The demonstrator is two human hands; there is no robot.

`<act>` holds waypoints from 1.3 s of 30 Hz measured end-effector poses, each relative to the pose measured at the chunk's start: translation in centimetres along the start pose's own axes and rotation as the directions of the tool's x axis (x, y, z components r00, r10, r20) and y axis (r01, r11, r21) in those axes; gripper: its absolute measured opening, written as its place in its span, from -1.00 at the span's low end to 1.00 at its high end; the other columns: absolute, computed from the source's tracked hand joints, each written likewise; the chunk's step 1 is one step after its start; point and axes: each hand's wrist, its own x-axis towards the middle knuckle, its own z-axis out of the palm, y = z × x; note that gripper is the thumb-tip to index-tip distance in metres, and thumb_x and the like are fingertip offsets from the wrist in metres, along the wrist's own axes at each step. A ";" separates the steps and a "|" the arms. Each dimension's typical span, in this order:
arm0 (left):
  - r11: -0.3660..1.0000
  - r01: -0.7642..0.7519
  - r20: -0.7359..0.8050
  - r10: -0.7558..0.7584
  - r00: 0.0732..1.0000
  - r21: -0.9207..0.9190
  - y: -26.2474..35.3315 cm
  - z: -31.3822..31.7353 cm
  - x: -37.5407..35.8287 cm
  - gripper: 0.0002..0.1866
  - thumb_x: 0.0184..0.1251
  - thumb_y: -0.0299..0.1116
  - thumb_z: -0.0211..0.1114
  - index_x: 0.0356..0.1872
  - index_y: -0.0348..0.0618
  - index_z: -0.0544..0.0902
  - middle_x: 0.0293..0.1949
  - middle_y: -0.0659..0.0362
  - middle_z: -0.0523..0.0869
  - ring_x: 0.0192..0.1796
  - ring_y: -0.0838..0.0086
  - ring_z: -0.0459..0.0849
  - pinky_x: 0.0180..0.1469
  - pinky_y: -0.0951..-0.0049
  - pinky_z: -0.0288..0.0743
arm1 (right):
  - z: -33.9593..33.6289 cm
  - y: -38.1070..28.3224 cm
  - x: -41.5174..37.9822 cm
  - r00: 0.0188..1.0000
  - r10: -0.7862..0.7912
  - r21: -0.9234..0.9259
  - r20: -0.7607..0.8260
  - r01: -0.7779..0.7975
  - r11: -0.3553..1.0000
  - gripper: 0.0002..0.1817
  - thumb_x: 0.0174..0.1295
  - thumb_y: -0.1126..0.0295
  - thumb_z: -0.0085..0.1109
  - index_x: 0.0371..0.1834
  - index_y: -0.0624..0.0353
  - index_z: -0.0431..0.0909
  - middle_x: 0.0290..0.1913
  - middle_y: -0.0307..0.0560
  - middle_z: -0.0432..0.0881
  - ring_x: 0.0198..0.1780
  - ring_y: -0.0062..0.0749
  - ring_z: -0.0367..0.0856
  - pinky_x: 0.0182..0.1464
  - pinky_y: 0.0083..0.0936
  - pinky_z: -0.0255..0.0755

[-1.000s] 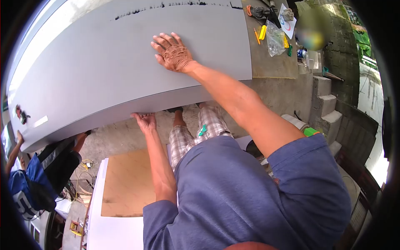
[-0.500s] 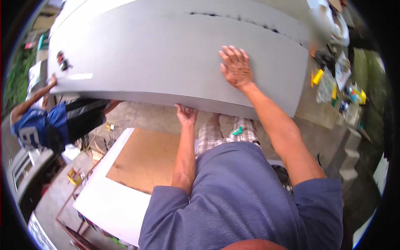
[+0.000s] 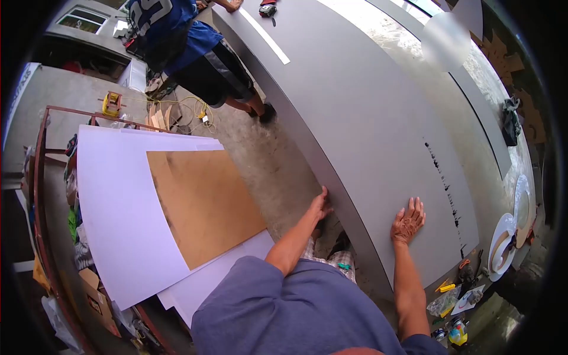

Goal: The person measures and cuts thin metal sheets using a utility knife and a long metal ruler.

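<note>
A long grey panel (image 3: 367,136) with a turned-down side stretches diagonally across the view, a broken line of black marks running near its right edge. My right hand (image 3: 408,223) rests flat on its top, fingers stretched out, near the close end. Lower down, my left hand (image 3: 320,205) is at the panel's near side, its fingers apart and partly hidden by their angle. At the far end lie a white strip (image 3: 264,35) and a tape measure (image 3: 268,10) on the grey surface.
A co-worker in a blue jersey (image 3: 171,32) stands at the panel's far end, one hand on it. Left of me, a brown board (image 3: 204,204) lies on white sheets (image 3: 118,207) over a metal-framed rack (image 3: 40,177). Plastic bags and tools (image 3: 449,302) are at the lower right.
My view has turned left, so the panel now runs diagonally and more of the white sheets shows. My right hand stays flat on the panel; my left hand remains at its side.
</note>
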 end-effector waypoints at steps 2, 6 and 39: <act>1.000 -0.002 -0.011 0.002 1.000 -0.029 -0.4 -0.4 0.4 0.11 0.25 0.40 0.20 0.59 -0.14 -0.01 0.63 -0.01 -0.11 0.64 0.01 -0.20 0.53 -0.24 -0.30 | -0.2 0.0 -0.1 1.000 -0.009 -0.003 -0.009 0.009 1.000 -0.47 0.39 0.23 -0.08 0.44 0.00 0.31 0.51 -0.16 0.25 0.56 -0.26 0.10 0.57 -0.09 -0.11; 1.000 -0.013 -0.009 0.013 1.000 -0.008 0.4 0.7 -1.4 0.07 0.24 0.34 0.26 0.57 -0.17 0.07 0.62 0.00 -0.05 0.64 0.01 -0.23 0.54 -0.24 -0.31 | 0.2 0.0 -0.1 0.999 -0.024 -0.015 -0.025 0.023 1.000 -0.47 0.39 0.23 -0.09 0.43 0.02 0.31 0.51 -0.15 0.26 0.56 -0.25 0.10 0.56 -0.09 -0.10; 0.991 -0.077 -0.078 0.086 0.993 0.112 0.7 0.5 -1.8 -0.13 0.34 0.23 0.24 0.46 -0.22 0.29 0.53 0.01 0.21 0.49 0.06 0.23 0.44 -0.19 0.17 | -0.1 0.2 -0.1 0.999 0.031 0.020 -0.032 -0.031 0.999 -0.51 0.41 0.24 -0.07 0.41 -0.06 0.35 0.49 -0.22 0.28 0.55 -0.31 0.13 0.58 -0.12 -0.06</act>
